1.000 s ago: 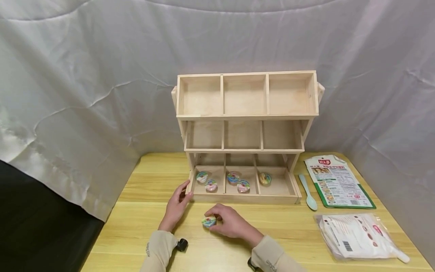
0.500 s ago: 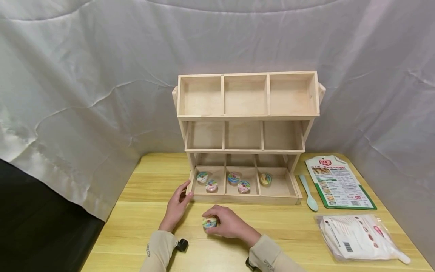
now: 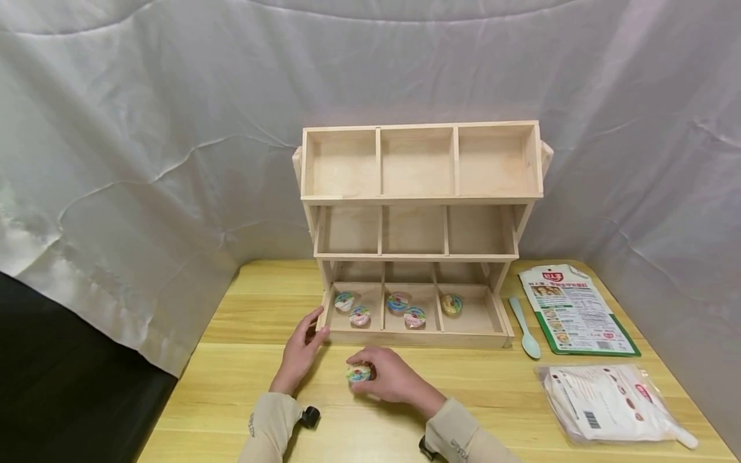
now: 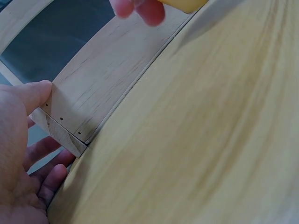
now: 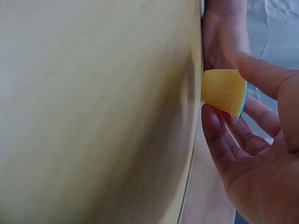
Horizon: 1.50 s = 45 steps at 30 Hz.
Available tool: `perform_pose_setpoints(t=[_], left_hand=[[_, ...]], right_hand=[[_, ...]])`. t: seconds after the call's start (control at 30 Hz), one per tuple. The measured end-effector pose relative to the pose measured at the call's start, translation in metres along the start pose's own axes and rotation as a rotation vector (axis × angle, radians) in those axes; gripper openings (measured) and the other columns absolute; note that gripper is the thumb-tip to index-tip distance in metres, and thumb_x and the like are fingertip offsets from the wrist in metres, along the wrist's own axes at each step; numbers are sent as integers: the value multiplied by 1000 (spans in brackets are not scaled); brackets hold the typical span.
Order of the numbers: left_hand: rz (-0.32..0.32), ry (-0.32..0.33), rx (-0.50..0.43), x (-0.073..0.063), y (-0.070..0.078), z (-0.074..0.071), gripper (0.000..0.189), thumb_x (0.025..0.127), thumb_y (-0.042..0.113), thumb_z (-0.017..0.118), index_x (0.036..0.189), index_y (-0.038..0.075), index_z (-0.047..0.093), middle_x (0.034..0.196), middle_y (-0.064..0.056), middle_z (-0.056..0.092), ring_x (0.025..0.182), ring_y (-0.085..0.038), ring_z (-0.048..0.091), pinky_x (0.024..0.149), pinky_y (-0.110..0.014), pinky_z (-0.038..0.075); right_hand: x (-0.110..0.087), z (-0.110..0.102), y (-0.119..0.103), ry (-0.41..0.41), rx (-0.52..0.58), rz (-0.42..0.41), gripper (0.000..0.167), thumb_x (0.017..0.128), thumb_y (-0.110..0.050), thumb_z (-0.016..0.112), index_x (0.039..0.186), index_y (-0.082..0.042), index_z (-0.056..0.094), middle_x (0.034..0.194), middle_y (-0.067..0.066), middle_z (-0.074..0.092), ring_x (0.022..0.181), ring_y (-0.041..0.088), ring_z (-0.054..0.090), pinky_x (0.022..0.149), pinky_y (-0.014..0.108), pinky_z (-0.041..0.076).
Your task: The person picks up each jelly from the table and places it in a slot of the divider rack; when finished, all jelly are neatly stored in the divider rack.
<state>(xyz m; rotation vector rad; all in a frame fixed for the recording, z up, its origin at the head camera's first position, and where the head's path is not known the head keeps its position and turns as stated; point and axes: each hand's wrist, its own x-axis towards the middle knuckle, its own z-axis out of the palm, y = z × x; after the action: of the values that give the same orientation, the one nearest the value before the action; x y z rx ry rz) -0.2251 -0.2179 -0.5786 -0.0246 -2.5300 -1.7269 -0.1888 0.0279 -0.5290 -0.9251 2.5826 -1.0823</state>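
In the head view my right hand [image 3: 390, 376] pinches a small jelly cup [image 3: 359, 373] with a colourful printed lid, at the table surface in front of the wooden rack [image 3: 413, 339]. The right wrist view shows the cup's yellow body [image 5: 224, 91] between thumb and fingers, its lid facing away from the tabletop. My left hand [image 3: 301, 352] grips the rack's lower left front corner; the left wrist view has its thumb [image 4: 37, 93] on the front board and fingers round the side. Several more jelly cups lie in the bottom tier, among them a pink-lidded cup [image 3: 359, 316].
The rack has three tiers of three compartments. Right of it lie a pale green spoon [image 3: 525, 331], a white and green packet [image 3: 581, 310] and a clear bag with white contents [image 3: 613, 402]. A grey curtain [image 3: 417, 71] hangs behind the table.
My right hand shifts only slightly, still pinching the jelly cup in front of the rack. The left hand stays at the rack's corner.
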Motion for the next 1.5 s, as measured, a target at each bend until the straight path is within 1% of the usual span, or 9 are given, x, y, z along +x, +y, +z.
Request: perform_pose_setpoints(t=[0.07,0.27,0.47,0.7,0.93,1.1,1.27,1.43,1.5], left_hand=[[4,1,7,0,0,0,56,102,46,63,154,36,47,151,-7,54,117,-25,62,96,-40,51],[0,3,5,0,-1,1,55,102,46,64,154,37,48,150,-6,55,116,-25,62,94,-38,51],[3,3,11,0,1,0,55,102,47,63,154,36,48,150,-7,54,117,-26,62,95,-40,51],[6,4,12,0,-1,0,56,102,46,63,154,35,47,151,-8,54,118,-26,62,96,-39,51],[12,10,17,-1,1,0,55,103,44,64,154,33,48,151,-8,54,118,-27,63,96,-39,52],[12,6,16,0,0,0,55,103,44,64,154,34,48,152,-8,54,119,-27,63,95,-38,52],[12,10,21,0,0,1,55,103,42,64,154,33,48,150,-9,55,116,-25,62,93,-36,52],[4,13,11,0,1,1,54,103,42,64,154,34,48,148,-7,56,114,-24,62,93,-35,52],[5,14,15,0,1,1,55,103,43,64,154,34,48,148,-8,56,114,-24,62,94,-36,52]], right_hand=[[0,-3,0,10,-2,4,46,87,-30,83,129,-14,72,118,-2,72,94,4,61,87,25,51],[-2,-11,4,42,7,17,47,88,-28,83,130,-14,71,114,-3,72,89,6,60,82,25,51],[-4,-19,9,64,24,38,48,89,-27,83,133,-15,69,120,-3,70,95,7,61,84,23,53],[-7,-29,15,107,28,42,49,90,-30,82,134,-14,68,113,-5,68,94,9,62,83,25,54],[-9,-38,18,136,30,56,48,89,-25,82,134,-15,68,119,-3,69,94,11,62,82,26,54],[-11,-46,20,151,35,80,45,91,-25,82,133,-17,69,121,-4,68,95,11,61,82,26,54],[-14,-54,23,185,21,96,45,90,-26,83,132,-16,70,126,-2,69,96,10,61,83,27,53],[-15,-63,26,208,13,117,45,89,-25,83,131,-14,70,127,2,69,91,11,61,79,26,53],[-16,-66,26,210,18,127,45,89,-23,83,132,-13,70,128,3,69,91,12,62,79,27,54]])
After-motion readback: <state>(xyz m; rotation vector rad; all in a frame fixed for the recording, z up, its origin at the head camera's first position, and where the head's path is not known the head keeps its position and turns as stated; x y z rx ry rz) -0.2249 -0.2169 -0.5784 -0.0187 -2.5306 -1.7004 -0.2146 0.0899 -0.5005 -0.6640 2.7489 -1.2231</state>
